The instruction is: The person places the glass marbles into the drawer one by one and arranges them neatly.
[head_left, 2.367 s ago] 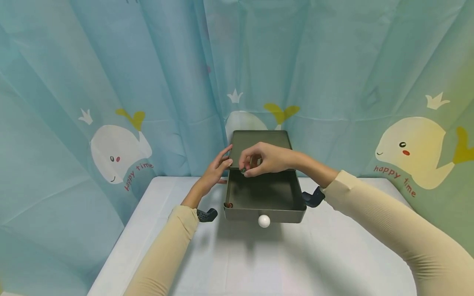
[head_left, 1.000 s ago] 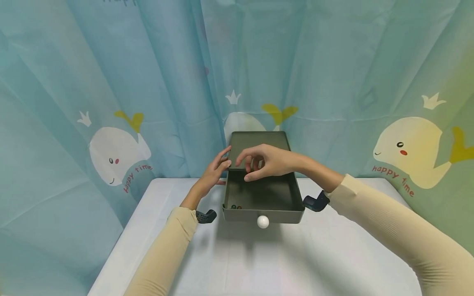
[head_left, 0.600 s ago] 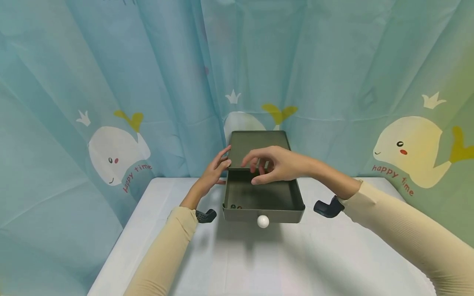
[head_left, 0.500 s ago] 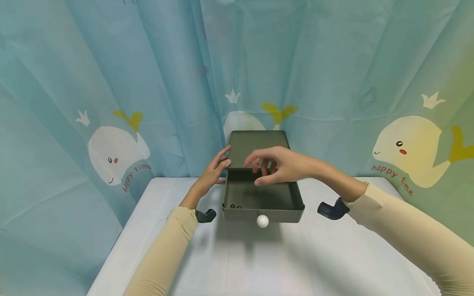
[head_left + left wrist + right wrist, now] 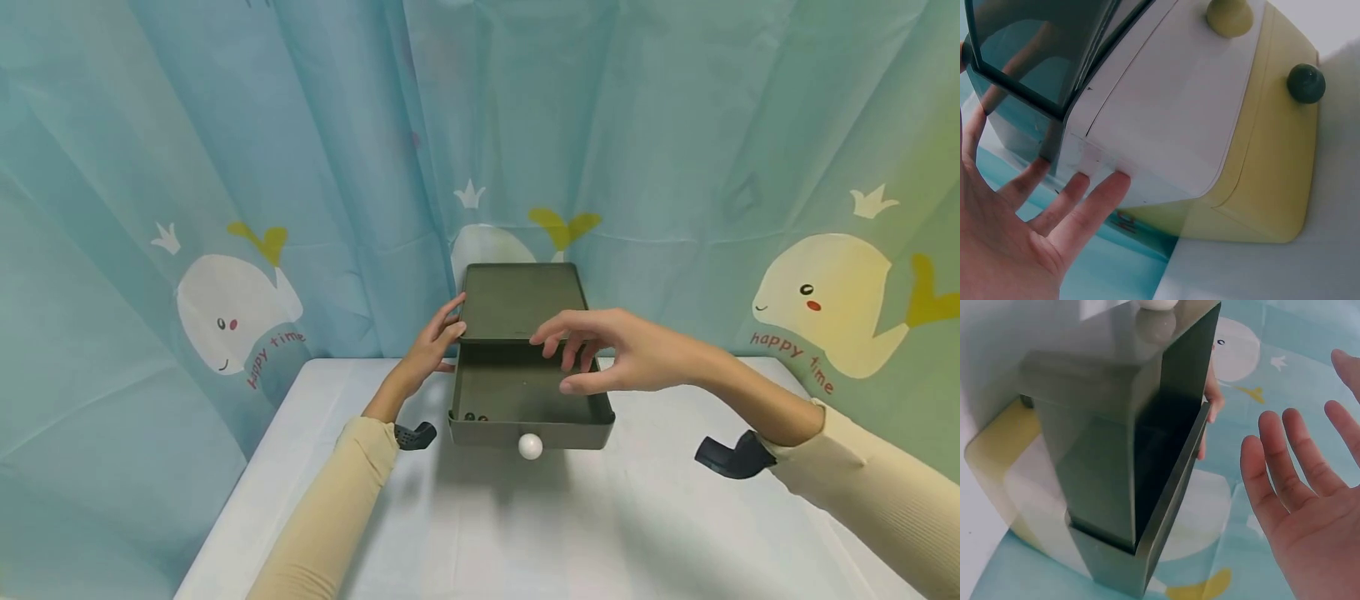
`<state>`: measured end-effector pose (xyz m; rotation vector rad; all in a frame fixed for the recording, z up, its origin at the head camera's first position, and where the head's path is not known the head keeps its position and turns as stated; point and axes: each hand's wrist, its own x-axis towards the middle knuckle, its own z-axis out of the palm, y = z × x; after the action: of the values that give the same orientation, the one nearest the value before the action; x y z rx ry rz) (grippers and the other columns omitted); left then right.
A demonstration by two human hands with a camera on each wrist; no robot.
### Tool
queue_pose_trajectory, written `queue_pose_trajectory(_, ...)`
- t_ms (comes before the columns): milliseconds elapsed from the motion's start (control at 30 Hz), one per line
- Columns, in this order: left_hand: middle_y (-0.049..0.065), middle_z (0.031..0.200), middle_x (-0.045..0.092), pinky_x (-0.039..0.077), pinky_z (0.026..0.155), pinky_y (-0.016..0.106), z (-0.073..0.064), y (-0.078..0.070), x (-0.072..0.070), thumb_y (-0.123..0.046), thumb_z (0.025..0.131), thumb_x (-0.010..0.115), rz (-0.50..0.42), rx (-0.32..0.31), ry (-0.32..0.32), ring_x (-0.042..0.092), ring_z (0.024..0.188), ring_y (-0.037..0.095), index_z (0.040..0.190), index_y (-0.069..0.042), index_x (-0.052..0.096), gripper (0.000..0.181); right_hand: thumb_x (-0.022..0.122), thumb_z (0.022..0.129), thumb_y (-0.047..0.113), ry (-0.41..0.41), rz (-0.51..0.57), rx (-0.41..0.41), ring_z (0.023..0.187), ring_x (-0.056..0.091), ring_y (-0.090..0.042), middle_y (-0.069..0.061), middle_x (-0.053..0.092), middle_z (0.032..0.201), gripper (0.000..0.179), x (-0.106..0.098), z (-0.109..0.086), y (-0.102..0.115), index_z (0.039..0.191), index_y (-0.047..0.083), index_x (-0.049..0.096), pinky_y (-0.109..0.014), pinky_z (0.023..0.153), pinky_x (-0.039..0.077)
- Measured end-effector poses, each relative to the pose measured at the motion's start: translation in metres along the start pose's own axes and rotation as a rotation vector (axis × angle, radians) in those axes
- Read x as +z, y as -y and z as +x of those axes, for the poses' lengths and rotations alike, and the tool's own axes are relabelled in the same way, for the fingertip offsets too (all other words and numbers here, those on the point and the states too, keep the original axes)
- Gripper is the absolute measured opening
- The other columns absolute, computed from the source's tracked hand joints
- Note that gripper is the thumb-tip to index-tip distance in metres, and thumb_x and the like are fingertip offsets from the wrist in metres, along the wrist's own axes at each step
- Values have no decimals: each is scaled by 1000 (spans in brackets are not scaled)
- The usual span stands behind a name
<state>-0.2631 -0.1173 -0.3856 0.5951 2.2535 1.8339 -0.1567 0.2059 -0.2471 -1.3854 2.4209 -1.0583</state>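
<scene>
A small cabinet (image 5: 521, 298) has its dark green top drawer (image 5: 483, 434) pulled out, with a white knob (image 5: 530, 446) on the front. Two tiny round pieces, one dark green (image 5: 470, 417) and one reddish (image 5: 483, 419), lie in the drawer's front left corner; they look like beads or marbles. My left hand (image 5: 426, 354) rests on the cabinet's left side, fingers spread, and its fingertips touch the white middle section (image 5: 1166, 100) in the left wrist view. Nothing is in my right hand (image 5: 637, 354), which hovers above the drawer's right side with fingers apart.
Under the white section with its yellow knob (image 5: 1230, 17) is a yellow one (image 5: 1266, 156) with a dark green knob (image 5: 1306, 83). The cabinet stands on a white-covered table (image 5: 510, 533). Close behind hangs a blue curtain (image 5: 360, 167) with whale prints.
Earlier my right fingers pinched a small dark round piece over the drawer. They let it go, and it now lies beside the reddish one. My right hand has drawn back rightward; my left stays.
</scene>
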Motion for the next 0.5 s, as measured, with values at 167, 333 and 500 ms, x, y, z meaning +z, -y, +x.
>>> queue_pose_trajectory(167,8,165,27,49,95,67,0,0,1,-49,104,49,0,-3,-2,39,144,38,160,-50,26,60,78,93,13,-18,21,-22,99,68,-17,1,64,123,53,2,-20,1,141,24,57,-35,84,59)
queue_pose_trajectory(333,8,165,27,49,95,66,1,0,1,-48,105,49,7,-3,-4,39,144,38,160,-50,26,60,77,92,8,-34,70,-16,105,68,-23,-2,65,126,61,7,-39,2,146,22,52,-37,88,58)
queue_pose_trajectory(500,10,166,24,48,96,67,1,-2,1,-47,106,47,3,-4,-2,38,144,40,162,-47,24,61,73,94,1,-29,159,-28,106,68,-30,-6,66,129,65,15,-54,1,151,15,45,-40,92,57)
